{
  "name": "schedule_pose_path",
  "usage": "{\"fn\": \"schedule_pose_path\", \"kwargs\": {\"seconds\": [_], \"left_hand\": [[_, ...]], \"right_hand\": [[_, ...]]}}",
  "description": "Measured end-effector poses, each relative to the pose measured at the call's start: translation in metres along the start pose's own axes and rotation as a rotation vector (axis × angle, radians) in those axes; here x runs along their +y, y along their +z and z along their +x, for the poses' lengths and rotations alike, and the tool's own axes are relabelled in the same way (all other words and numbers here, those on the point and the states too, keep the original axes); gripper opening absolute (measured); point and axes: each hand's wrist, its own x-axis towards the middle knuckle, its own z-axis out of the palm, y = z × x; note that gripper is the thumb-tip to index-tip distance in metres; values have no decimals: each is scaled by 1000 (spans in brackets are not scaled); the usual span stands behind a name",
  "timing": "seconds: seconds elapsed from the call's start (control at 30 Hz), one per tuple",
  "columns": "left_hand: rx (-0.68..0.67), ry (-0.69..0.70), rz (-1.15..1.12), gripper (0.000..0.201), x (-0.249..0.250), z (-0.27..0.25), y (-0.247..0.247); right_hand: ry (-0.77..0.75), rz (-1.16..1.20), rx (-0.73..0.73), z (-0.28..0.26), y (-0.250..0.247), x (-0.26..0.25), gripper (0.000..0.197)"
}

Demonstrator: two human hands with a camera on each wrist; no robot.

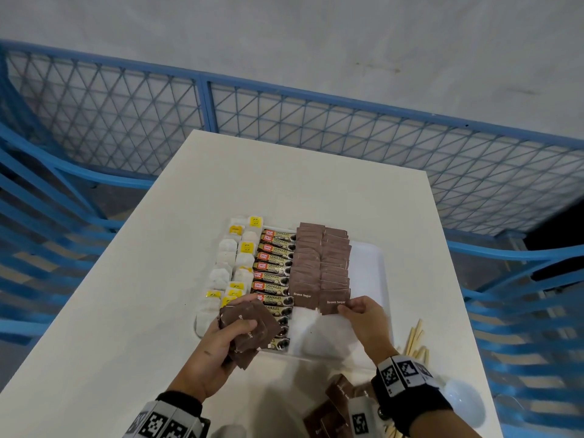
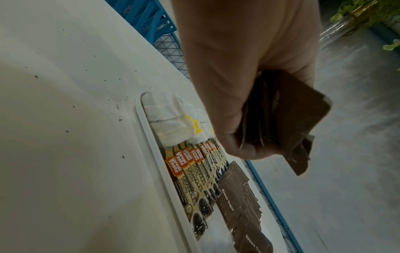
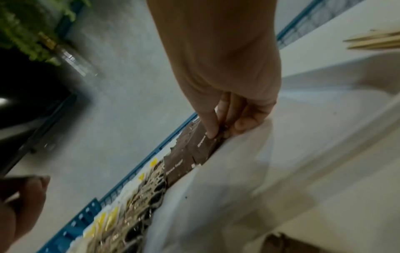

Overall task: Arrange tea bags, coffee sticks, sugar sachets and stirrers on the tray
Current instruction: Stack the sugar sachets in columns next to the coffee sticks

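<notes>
A white tray point(image 1: 369, 263) on the table holds white tea bags point(image 1: 230, 257) at its left, a column of coffee sticks point(image 1: 275, 267) beside them, and two columns of brown sugar sachets point(image 1: 319, 263). My left hand point(image 1: 221, 339) grips a fanned stack of brown sugar sachets point(image 1: 252, 327) over the tray's near left part; the same stack point(image 2: 281, 119) shows in the left wrist view. My right hand point(image 1: 360, 314) pinches the nearest sachet point(image 1: 333, 300) of the right column, lying on the tray, also the sachet point(image 3: 203, 143) in the right wrist view.
Wooden stirrers point(image 1: 417, 339) lie on the table right of the tray. More brown sachets point(image 1: 335, 403) are heaped at the table's near edge. A white round object point(image 1: 464, 403) sits near my right wrist. Blue mesh fencing point(image 1: 284, 121) surrounds the white table point(image 1: 126, 311).
</notes>
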Motion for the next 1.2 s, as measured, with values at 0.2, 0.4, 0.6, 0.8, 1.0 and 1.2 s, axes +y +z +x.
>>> {"fn": "schedule_pose_path", "kwargs": {"seconds": [0.2, 0.4, 0.6, 0.8, 1.0, 1.2], "left_hand": [[-6, 13, -13, 49, 0, -1, 1], [9, 14, -21, 46, 0, -1, 3], [-10, 10, -35, 48, 1, -3, 5], [-29, 14, -22, 51, 3, -5, 10], [-6, -3, -43, 39, 3, -7, 11], [-35, -20, -50, 32, 6, -12, 16]], "right_hand": [[-65, -168, 4, -5, 1, 0, 17], [-101, -184, -19, -6, -1, 3, 18], [-263, -214, 34, -16, -1, -10, 29], [-497, -179, -319, -64, 13, -58, 23], [-525, -16, -668, -91, 25, -73, 29], [-448, 94, -691, -90, 31, -71, 19]]}}
